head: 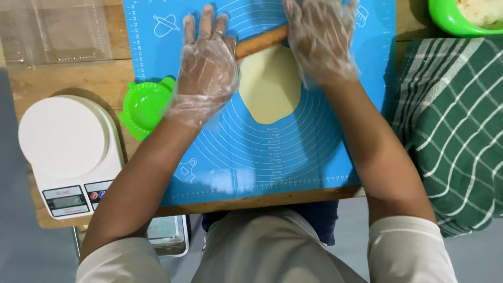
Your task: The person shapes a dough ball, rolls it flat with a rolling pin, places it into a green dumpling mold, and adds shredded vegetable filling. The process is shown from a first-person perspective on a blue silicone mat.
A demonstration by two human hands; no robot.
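On the blue silicone pastry mat (314, 152) with its printed rings, a pale, flattened oval of dough (270, 86) lies near the centre, its far edge under a wooden rolling pin (261, 42). The left hand (207, 63) and right hand (319, 39), both in clear plastic gloves, lie nearly flat with fingers spread, palms pressing on the pin's two ends rather than gripping them. The pin sits slanted across the dough, so uneven pressure could likely thin one side more, or tear the sheet. Loose glove plastic might catch under the pin. Just left of the mat, a green plastic dumpling press (142, 107) rests close to the left wrist and could be nudged toward the white kitchen scale (68, 152) beyond it.
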